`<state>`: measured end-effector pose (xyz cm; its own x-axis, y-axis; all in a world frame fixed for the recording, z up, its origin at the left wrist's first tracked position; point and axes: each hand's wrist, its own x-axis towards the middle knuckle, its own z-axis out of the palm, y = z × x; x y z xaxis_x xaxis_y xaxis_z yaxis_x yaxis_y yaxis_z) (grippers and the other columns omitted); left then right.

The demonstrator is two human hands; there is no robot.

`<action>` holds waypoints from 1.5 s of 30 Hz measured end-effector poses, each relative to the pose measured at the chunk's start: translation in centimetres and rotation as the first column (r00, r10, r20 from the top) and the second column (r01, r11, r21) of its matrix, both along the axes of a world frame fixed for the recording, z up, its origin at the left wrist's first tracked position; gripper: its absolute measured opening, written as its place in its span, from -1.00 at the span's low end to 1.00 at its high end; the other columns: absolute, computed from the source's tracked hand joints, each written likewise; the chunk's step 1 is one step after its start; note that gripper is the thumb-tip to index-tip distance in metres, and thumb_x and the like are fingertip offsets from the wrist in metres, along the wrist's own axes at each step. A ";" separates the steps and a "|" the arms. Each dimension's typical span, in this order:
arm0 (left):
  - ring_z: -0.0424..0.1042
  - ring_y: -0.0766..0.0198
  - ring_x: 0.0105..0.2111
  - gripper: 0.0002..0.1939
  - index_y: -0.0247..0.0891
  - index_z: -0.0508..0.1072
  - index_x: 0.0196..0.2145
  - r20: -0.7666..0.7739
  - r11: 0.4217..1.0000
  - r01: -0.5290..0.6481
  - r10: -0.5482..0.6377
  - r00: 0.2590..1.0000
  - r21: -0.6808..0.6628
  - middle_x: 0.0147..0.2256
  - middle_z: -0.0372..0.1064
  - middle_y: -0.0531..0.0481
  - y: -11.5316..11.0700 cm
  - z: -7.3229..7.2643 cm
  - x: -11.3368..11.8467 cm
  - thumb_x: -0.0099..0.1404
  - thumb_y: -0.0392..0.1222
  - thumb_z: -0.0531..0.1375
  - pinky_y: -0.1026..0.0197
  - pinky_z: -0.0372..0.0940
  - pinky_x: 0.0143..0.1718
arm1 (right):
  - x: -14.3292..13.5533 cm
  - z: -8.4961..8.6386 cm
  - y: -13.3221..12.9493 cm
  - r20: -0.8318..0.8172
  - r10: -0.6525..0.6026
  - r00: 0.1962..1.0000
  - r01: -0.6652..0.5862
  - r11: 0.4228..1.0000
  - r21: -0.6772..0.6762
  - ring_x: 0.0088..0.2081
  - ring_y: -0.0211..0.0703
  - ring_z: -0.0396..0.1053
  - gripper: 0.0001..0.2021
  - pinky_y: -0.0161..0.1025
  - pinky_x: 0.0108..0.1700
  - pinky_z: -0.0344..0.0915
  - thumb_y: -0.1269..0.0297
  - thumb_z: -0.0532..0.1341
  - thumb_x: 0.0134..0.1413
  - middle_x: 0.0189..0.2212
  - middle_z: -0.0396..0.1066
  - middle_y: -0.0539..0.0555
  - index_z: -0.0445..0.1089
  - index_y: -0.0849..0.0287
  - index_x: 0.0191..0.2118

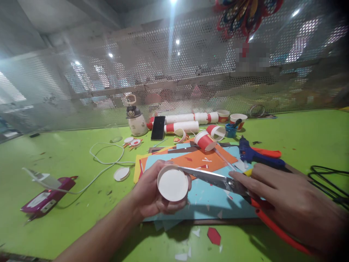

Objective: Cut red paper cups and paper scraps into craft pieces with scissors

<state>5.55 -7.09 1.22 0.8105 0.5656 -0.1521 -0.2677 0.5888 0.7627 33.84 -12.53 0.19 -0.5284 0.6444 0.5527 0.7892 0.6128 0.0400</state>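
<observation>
My left hand (148, 191) is wrapped round a shallow white paper cup bottom (172, 183), its round face turned up towards me. In my right hand (286, 196) are scissors (209, 177) with red handles. Their blades point left and look closed or nearly so, with the tip at the far rim of the cup bottom; whether it touches cannot be made out. Beneath both hands lie coloured paper sheets (201, 203) in blue, orange and yellow. A red and white paper cup (205, 141) rests on its side on the sheets, beyond the blades.
Behind the sheets are a phone (158, 128), a water bottle (137, 122) and stacked paper cups (182, 127). A blue glue gun (253, 154) lies right. On the left are a purple power strip (49, 196) and a white cable (103, 167). Paper scraps (214, 236) litter the front.
</observation>
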 end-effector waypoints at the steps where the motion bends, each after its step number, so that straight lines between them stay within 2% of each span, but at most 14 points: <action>1: 0.07 0.38 -0.77 -0.46 -0.44 0.46 -0.40 -0.019 1.000 -0.001 0.001 1.000 0.003 -0.71 0.16 0.00 0.1 0.0 0.0 0.18 0.11 -0.08 0.38 -0.17 -0.81 | 0.3 0.0 0.0 0.047 0.015 0.999 -0.015 1.000 0.003 -0.51 -0.06 0.27 -0.68 -0.14 -0.50 0.13 0.41 0.03 0.18 -0.49 0.34 0.11 0.43 0.16 -0.02; 3: 0.06 0.39 -0.76 -0.48 -0.43 0.45 -0.40 -0.051 1.000 -0.008 0.009 0.999 0.009 -0.70 0.16 0.00 0.3 0.0 -0.1 0.17 0.11 -0.06 0.40 -0.19 -0.80 | 0.5 0.1 0.1 0.110 0.037 0.993 -0.038 0.999 0.011 -0.51 -0.08 0.25 -0.66 -0.14 -0.50 0.10 0.48 0.00 0.18 -0.49 0.31 0.12 0.41 0.27 -0.02; 5: 0.08 0.40 -0.75 -0.54 -0.40 0.43 -0.41 -0.053 0.999 -0.035 0.037 0.998 0.036 -0.68 0.18 -0.02 0.4 0.1 -0.2 0.15 0.08 -0.03 0.40 -0.20 -0.80 | 0.4 0.2 0.2 0.119 0.027 0.993 -0.028 1.000 0.013 -0.52 -0.07 0.25 -0.67 -0.15 -0.51 0.11 0.47 -0.01 0.18 -0.49 0.29 0.12 0.41 0.28 -0.04; 10: 0.10 0.40 -0.73 -0.57 -0.43 0.45 -0.37 0.018 0.971 -0.127 0.126 0.992 0.201 -0.59 0.24 -0.07 0.6 0.2 -0.4 0.14 0.02 0.00 0.37 -0.14 -0.79 | 0.3 -0.1 0.4 0.039 -0.089 0.995 0.090 0.995 -0.039 -0.44 0.07 0.37 -0.61 -0.06 -0.49 0.29 0.51 0.02 0.06 -0.39 0.38 0.23 0.34 0.26 0.01; 13: 0.10 0.40 -0.71 -0.55 -0.46 0.46 -0.33 0.012 0.948 -0.124 0.126 0.992 0.293 -0.58 0.23 -0.07 0.6 0.2 -0.5 0.15 0.01 0.00 0.37 -0.10 -0.76 | 0.5 -0.3 0.5 -0.010 -0.130 0.991 0.129 0.986 -0.107 -0.31 0.16 0.45 -0.62 0.00 -0.40 0.40 0.43 0.05 0.08 -0.28 0.45 0.28 0.30 0.21 0.04; 15: 0.14 0.39 -0.67 -0.57 -0.45 0.47 -0.31 -0.016 0.930 -0.132 0.147 0.989 0.342 -0.52 0.25 -0.09 0.6 0.3 -0.5 0.14 0.00 0.03 0.37 -0.06 -0.74 | 0.3 -0.3 0.6 -0.054 -0.155 0.986 0.144 0.975 -0.171 -0.28 0.11 0.47 -0.67 -0.01 -0.33 0.43 0.37 0.08 0.12 -0.27 0.47 0.24 0.33 0.18 0.02; 19: 0.28 0.31 -0.47 -0.66 -0.37 0.48 -0.27 -0.081 0.866 -0.174 0.239 0.968 0.469 -0.34 0.30 -0.12 0.4 0.3 -0.4 0.12 -0.03 0.15 0.34 0.15 -0.55 | -0.2 -0.2 0.6 -0.072 -0.224 0.972 0.194 0.937 -0.292 -0.20 0.12 0.47 -0.65 0.09 -0.22 0.43 0.31 0.06 0.16 -0.22 0.48 0.25 0.35 0.22 0.04; 22: 0.29 0.26 -0.38 -0.68 -0.26 0.47 -0.19 -0.121 0.796 -0.161 0.282 0.952 0.584 -0.26 0.30 -0.09 0.4 0.3 -0.5 0.15 -0.04 0.19 0.31 0.18 -0.45 | -0.6 -0.4 0.8 0.002 -0.245 0.969 0.232 0.913 -0.335 -0.18 0.24 0.47 -0.62 0.18 -0.22 0.41 0.31 0.07 0.13 -0.17 0.48 0.34 0.39 0.28 0.04; 25: 0.26 0.27 -0.35 -0.69 -0.19 0.47 -0.13 -0.122 0.712 -0.142 0.306 0.944 0.687 -0.25 0.28 -0.07 0.2 0.3 -0.6 0.18 -0.05 0.21 0.29 0.19 -0.40 | -0.7 -0.7 0.9 -0.006 -0.250 0.968 0.230 0.900 -0.370 -0.11 0.27 0.45 -0.64 0.21 -0.17 0.39 0.37 0.06 0.13 -0.11 0.47 0.34 0.39 0.25 0.02; 32: 0.28 0.27 -0.30 -0.63 -0.12 0.40 -0.02 -0.089 0.655 -0.155 0.323 0.942 0.740 -0.22 0.28 -0.05 0.0 0.2 -0.4 0.20 -0.11 0.23 0.22 0.23 -0.28 | -1.0 -0.2 0.6 -0.129 -0.253 0.959 0.181 0.895 -0.408 -0.08 0.12 0.47 -0.69 0.09 -0.09 0.42 0.34 0.06 0.17 -0.07 0.49 0.24 0.36 0.21 0.00; 38: 0.27 0.28 -0.25 -0.63 -0.13 0.38 -0.02 -0.074 0.594 -0.206 0.413 0.908 0.778 -0.19 0.27 -0.04 0.0 0.0 -0.2 0.19 -0.20 0.25 0.26 0.24 -0.27 | -1.6 0.4 -0.3 -0.220 -0.205 0.954 0.104 0.911 -0.400 -0.01 0.07 0.44 -0.68 0.01 -0.05 0.43 0.17 0.11 0.20 0.02 0.46 0.18 0.34 0.12 0.02; 43: 0.32 0.26 -0.21 -0.62 -0.11 0.35 -0.02 -0.102 0.588 -0.220 0.464 0.880 0.778 -0.13 0.27 -0.05 0.2 -0.2 -0.3 0.19 -0.21 0.25 0.20 0.29 -0.18 | -1.7 0.2 -1.0 -0.249 -0.152 0.957 0.069 0.946 -0.315 -0.05 0.05 0.46 -0.70 -0.15 -0.15 0.46 0.28 0.08 0.18 -0.01 0.47 0.17 0.32 0.08 0.02; 45: 0.33 0.25 -0.18 -0.63 -0.11 0.35 -0.04 -0.089 0.555 -0.248 0.509 0.856 0.794 -0.09 0.26 -0.05 0.3 -0.3 -0.1 0.19 -0.21 0.26 0.17 0.30 -0.14 | -1.6 -0.2 -1.2 -0.221 -0.152 0.963 0.084 0.953 -0.291 -0.06 0.04 0.46 -0.69 -0.19 -0.17 0.47 0.29 0.09 0.17 -0.02 0.47 0.16 0.28 0.08 0.04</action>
<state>5.41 -6.78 0.89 0.4846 0.8268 0.2856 -0.0293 -0.3109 0.9500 32.26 -13.76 -0.04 -0.3141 0.8394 0.4436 0.8220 0.4743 -0.3154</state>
